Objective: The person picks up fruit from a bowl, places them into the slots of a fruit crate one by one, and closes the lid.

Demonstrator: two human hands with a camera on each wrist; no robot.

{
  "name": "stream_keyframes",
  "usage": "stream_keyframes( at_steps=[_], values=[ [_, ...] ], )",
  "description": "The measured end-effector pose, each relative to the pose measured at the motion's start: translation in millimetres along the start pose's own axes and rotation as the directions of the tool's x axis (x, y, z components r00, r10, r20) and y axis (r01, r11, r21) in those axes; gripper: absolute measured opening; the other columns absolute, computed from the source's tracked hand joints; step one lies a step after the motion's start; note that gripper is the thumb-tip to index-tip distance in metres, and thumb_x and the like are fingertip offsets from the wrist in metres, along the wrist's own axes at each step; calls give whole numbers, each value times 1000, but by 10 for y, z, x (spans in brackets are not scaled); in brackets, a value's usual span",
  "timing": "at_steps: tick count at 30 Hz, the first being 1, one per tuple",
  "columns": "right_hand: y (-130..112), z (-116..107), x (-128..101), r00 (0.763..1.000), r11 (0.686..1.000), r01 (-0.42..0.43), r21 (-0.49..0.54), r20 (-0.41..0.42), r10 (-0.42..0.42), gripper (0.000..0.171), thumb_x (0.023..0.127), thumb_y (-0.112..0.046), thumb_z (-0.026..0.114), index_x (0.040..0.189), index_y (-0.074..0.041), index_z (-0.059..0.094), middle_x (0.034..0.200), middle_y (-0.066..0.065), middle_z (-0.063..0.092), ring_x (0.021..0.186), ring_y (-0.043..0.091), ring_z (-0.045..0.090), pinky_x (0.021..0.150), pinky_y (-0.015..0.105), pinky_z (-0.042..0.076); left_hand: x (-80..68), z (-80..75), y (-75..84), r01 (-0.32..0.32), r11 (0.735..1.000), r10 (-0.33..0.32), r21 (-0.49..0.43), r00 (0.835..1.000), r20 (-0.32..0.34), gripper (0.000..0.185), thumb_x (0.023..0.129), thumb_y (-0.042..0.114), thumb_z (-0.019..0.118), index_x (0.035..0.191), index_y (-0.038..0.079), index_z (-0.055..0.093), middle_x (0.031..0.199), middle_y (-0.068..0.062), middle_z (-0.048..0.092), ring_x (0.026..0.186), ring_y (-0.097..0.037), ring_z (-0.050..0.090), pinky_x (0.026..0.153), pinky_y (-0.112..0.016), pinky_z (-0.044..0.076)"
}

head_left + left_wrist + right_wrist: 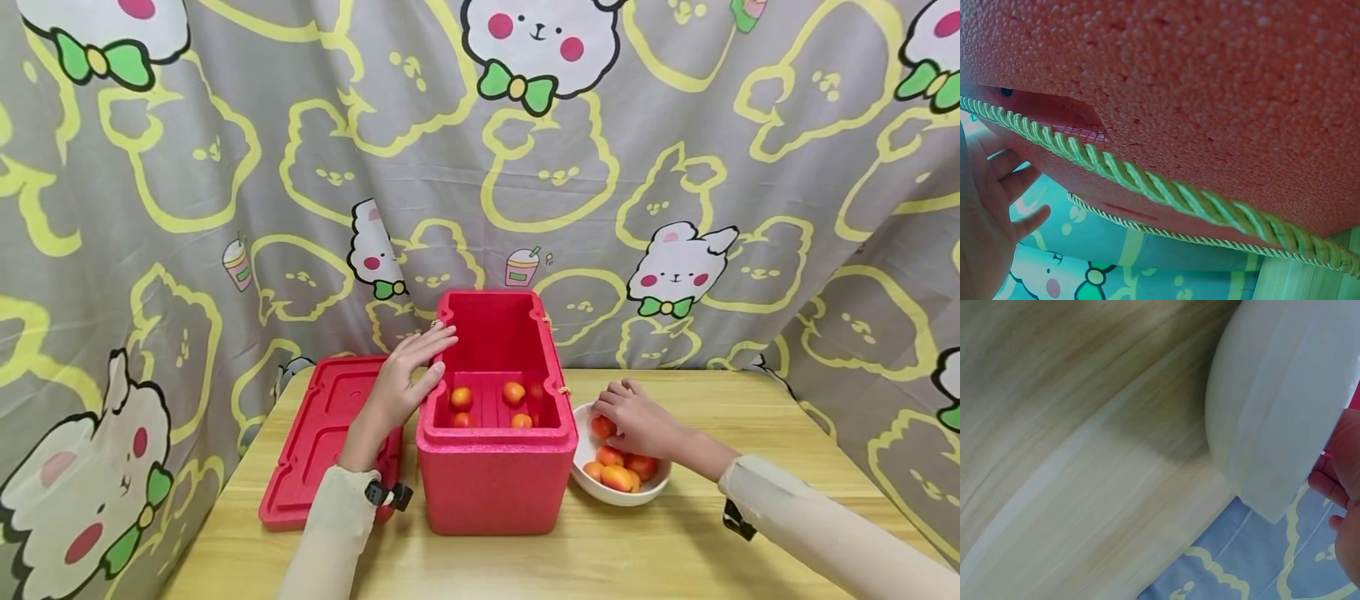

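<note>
A red foam box point(495, 492) stands open on the table, with several small round orange-red fruits point(513, 393) on its floor. My left hand point(401, 379) rests at the box's left rim, fingers extended and holding nothing. In the left wrist view, that hand point(988, 219) appears beyond the box's side and its twisted cord point(1147, 184). To the right of the box is a white bowl point(618, 497) with more such fruits point(617, 477). Inside it my right hand point(637, 421) curls its fingers over one orange-red fruit point(602, 427). The bowl's wall point(1272, 406) partly hides the right fingers in the right wrist view.
A red foam lid point(300, 467) lies flat to the left of the box, partly behind the left forearm. All stand on a light wooden table point(750, 417). A grey patterned curtain point(450, 183) hangs behind the table and along its sides.
</note>
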State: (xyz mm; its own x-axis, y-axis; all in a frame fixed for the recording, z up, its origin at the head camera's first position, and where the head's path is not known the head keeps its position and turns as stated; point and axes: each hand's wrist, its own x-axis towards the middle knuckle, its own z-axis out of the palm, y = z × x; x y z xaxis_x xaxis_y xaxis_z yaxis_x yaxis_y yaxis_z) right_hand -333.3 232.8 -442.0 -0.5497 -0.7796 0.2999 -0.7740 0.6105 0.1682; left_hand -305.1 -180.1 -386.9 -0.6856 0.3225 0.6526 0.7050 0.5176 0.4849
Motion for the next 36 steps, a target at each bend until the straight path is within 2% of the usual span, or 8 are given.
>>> stream_keyframes(
  at_steps=[9,14,18,27,31,36],
  values=[
    [3,-58,39,1000,1000,2,12,16,-2,42,69,-24,92,103,-8,74,93,2,65,93,20,52,85,44,38,-1,4,-8,1,1000,-1,2,1000,4,50,96,29,61,143,12,60,153,-4,55,148,-29,43,121,-62,30],
    [-1,-111,91,1000,1000,0,28,-32,1,43,65,-22,95,100,-9,74,93,1,67,92,19,53,84,43,38,-8,1,-12,1,1000,-1,-4,1000,-1,50,96,29,61,143,12,60,153,-2,55,149,-26,42,121,-61,30],
    [-6,-189,132,995,999,-4,49,-95,9,43,61,-14,94,98,-9,73,93,1,67,93,19,53,85,44,36,-14,0,-13,0,1000,0,-3,1000,0,49,96,28,61,143,13,60,153,-2,55,149,-25,42,121,-61,30],
    [63,-299,222,970,996,2,87,-244,19,43,59,-8,94,94,-9,69,90,2,66,92,21,56,85,50,40,1,-1,-5,-6,1000,6,1,1000,4,48,97,30,60,143,14,61,152,-4,56,149,-27,43,121,-63,30],
    [109,-373,261,950,992,-10,124,-308,48,44,59,-6,93,96,-8,70,91,3,68,91,22,56,86,48,39,0,-2,-6,-7,1000,7,0,1000,5,48,97,29,60,142,12,61,152,-4,56,149,-27,42,121,-63,29],
    [139,-503,302,922,984,-41,174,-374,104,40,62,-3,89,98,-8,71,91,4,69,90,23,52,81,44,36,-6,0,0,1,1000,-1,-4,1000,5,49,97,29,60,142,12,61,152,-4,55,149,-26,42,121,-63,29]
  ],
)
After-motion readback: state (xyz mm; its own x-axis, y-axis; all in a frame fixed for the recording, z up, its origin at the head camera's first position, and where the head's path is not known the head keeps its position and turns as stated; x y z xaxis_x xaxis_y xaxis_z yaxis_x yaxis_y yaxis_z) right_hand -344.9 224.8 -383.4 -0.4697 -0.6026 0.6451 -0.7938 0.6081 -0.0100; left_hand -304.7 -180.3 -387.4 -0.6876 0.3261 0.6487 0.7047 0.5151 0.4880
